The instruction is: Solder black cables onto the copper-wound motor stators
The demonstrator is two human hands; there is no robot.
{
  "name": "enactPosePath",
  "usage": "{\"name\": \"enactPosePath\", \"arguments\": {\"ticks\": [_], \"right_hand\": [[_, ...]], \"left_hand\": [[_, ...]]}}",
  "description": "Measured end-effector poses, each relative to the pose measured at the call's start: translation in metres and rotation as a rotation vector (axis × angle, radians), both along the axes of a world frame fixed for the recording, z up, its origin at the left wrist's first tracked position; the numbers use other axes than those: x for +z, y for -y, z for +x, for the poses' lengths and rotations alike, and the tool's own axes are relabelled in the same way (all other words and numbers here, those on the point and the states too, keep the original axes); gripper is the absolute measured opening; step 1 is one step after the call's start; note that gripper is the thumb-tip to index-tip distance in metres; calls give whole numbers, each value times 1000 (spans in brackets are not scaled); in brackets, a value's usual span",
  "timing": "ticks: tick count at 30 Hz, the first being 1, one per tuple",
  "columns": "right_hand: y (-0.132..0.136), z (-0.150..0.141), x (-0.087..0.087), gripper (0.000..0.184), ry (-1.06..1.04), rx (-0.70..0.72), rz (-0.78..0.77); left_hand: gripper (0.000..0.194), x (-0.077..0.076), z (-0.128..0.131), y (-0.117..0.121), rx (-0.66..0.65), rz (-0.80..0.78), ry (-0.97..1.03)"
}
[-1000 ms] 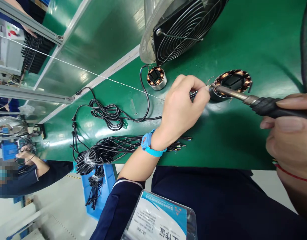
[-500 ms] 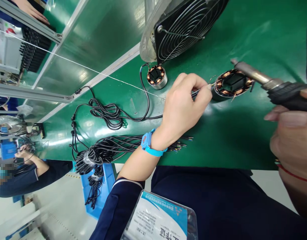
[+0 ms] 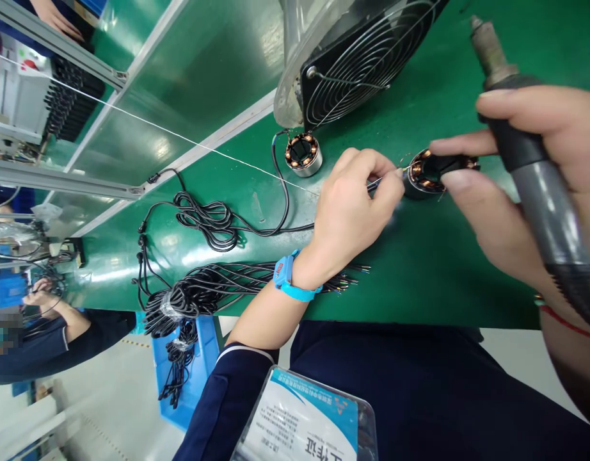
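My left hand [image 3: 352,205] is pinched shut on a thin wire end held against a copper-wound stator [image 3: 427,174] on the green mat [image 3: 420,275]. A blue wrist strap [image 3: 288,278] circles that wrist. My right hand [image 3: 520,173] grips a soldering iron [image 3: 525,160] by its grey handle. The iron's tip points up and away from the stator. Two right-hand fingers reach down and touch the stator's right side.
A second stator [image 3: 302,153] with a black cable sits in front of a wire-guarded fan [image 3: 357,57]. A bundle of black cables [image 3: 213,288] lies by the mat's near edge, above a blue bin [image 3: 184,365]. Another person's arm [image 3: 59,320] works at far left.
The soldering iron has lifted off the stator and swung upward to the right. My right fingers have come down onto the stator. My left hand has held its pinch in place.
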State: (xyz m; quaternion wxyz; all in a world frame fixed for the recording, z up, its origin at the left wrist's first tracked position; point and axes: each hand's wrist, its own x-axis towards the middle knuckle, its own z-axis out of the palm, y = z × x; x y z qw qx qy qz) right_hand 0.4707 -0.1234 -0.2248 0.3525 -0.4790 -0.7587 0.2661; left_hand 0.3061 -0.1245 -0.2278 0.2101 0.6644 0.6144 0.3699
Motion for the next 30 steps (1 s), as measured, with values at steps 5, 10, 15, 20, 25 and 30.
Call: {"name": "enactPosePath", "arguments": {"ticks": [5, 10, 15, 20, 25, 30], "right_hand": [[-1, -4, -2, 46, 29, -14, 106], [-1, -10, -4, 48, 88, -64, 60], [-1, -17, -4, 46, 70, -63, 71], [-4, -22, -7, 47, -21, -83, 107], [-10, -22, -8, 44, -51, -67, 75], [-13, -1, -8, 45, 7, 90, 76]], "left_hand": [[14, 1, 0, 1, -2, -18, 12], [13, 3, -3, 2, -6, -50, 15], [14, 2, -8, 3, -90, 53, -17], [19, -1, -12, 5, -181, 149, -62], [14, -2, -14, 5, -185, 174, -130], [13, -1, -11, 4, -138, 100, -71]]}}
